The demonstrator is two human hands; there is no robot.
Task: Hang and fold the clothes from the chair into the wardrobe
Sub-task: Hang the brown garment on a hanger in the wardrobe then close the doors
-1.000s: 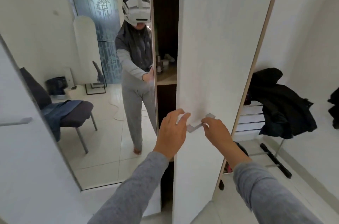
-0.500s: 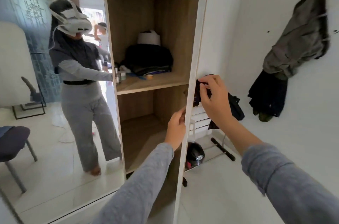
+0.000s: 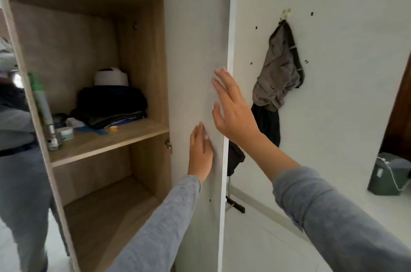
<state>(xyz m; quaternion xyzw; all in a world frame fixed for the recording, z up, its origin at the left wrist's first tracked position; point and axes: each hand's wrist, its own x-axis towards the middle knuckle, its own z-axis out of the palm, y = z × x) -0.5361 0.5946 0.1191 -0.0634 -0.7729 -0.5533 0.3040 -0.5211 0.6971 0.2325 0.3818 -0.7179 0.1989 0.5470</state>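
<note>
**Wardrobe open, hands at door**

Head view: wood-lined wardrobe [image 3: 66, 44] fills frame left, its white door [image 3: 195, 38] open at centre. Left hand [image 3: 201, 153] lies flat on the door, fingers together. Right hand [image 3: 233, 111] is spread at the door edge. Dark folded clothes [image 3: 111, 102] on middle shelf.

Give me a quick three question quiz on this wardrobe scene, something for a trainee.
1. True or false: the left hand grips a hanger.
2. Where do the folded dark clothes lie? A: on the middle shelf. B: in the bottom compartment. C: on the floor.
3. What hangs from the wall hook to the right of the wardrobe door?
Key: 1 false, its straight fingers lie flat against the door. 2 A. 3 a grey jacket.
</note>
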